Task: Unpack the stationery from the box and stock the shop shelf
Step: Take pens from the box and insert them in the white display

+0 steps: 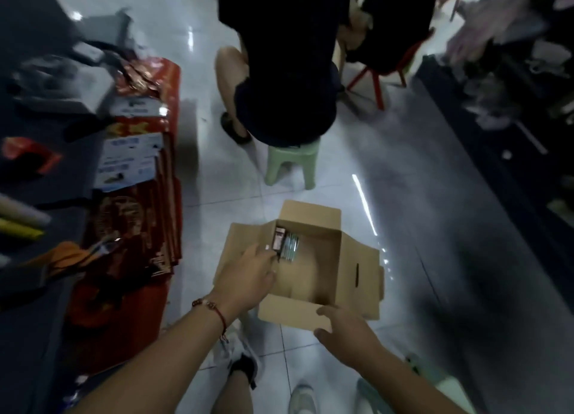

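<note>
An open cardboard box (313,277) stands on the tiled floor below me, its flaps spread out. A few small stationery packs (285,245) lie in its far left corner; the rest of the inside is bare cardboard. My left hand (248,277) reaches over the left wall into the box, with its fingertips on the packs. My right hand (344,333) grips the near flap of the box between thumb and fingers.
A person in dark clothes sits on a pale green stool (292,162) just beyond the box. Red paper goods (139,214) are stacked on the floor to the left, against a dark shelf. A dark shelf with goods (509,81) runs along the right. My feet are at the bottom edge.
</note>
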A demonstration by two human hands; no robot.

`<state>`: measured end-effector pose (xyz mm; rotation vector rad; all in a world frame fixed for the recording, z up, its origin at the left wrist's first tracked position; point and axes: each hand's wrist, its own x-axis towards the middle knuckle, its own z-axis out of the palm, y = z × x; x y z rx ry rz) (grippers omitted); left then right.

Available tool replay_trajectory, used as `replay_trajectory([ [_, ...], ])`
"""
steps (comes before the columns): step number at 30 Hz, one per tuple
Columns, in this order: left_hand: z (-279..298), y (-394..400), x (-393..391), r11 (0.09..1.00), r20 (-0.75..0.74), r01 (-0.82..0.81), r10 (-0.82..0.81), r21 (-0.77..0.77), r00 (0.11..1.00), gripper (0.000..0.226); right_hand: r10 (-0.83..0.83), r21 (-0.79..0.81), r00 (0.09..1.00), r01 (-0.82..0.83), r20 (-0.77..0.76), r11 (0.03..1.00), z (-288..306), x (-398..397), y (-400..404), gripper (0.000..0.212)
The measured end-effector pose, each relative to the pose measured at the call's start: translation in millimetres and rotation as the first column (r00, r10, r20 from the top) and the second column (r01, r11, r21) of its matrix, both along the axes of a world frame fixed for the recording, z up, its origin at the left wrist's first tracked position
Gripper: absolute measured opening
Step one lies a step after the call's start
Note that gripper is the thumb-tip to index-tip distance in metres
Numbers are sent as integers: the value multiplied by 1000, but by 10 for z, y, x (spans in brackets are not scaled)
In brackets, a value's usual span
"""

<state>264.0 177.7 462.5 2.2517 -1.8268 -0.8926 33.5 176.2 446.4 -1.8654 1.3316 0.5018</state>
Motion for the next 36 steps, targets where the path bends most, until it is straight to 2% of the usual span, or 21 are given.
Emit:
replay_trajectory([
  [4, -1103, -566, 288, 995, -72, 24, -17, 99, 997, 29, -174, 47, 985, 174, -3, 984, -789, 266, -447, 46],
  [7, -2040, -932, 507, 992, -84, 28, -18, 123, 996, 38, -314, 106, 949, 310, 21, 945, -1611, 505, -871, 45],
  [15, -4822, -1618, 789, 983, -90, -32, 49, 178, 995, 56, -623, 276, 781, 588, 53, 760, -4572, 862, -1844, 40],
  [19, -5788, -1718, 766, 982, -68, -74, 87, 173, 994, 72, -699, 282, 714, 663, 36, 693, -5889, 1030, -2232, 43],
  [21, -6062, -1688, 722, 989, -67, -69, 79, 134, 995, 73, -732, 286, 679, 692, 55, 663, -6342, 1130, -2365, 45],
  [24, -6269, -1619, 641, 998, 21, -59, 59, 6, 998, 77, -797, 320, 596, 740, 97, 592, -6829, 1303, -2516, 45],
  [29, -6387, -1593, 621, 992, 38, -80, 84, -95, 996, 76, -895, 282, 428, 849, 127, 447, -7227, 1541, -2638, 28],
  [31, -6394, -1594, 621, 992, 39, -81, 85, -101, 996, 75, -897, 315, 427, 841, 116, 441, -7252, 1607, -2657, 25],
  [36, -6390, -1589, 623, 993, 33, -90, 93, -79, 995, 74, -864, 311, 494, 810, 96, 497, -7300, 1594, -2676, 21],
])
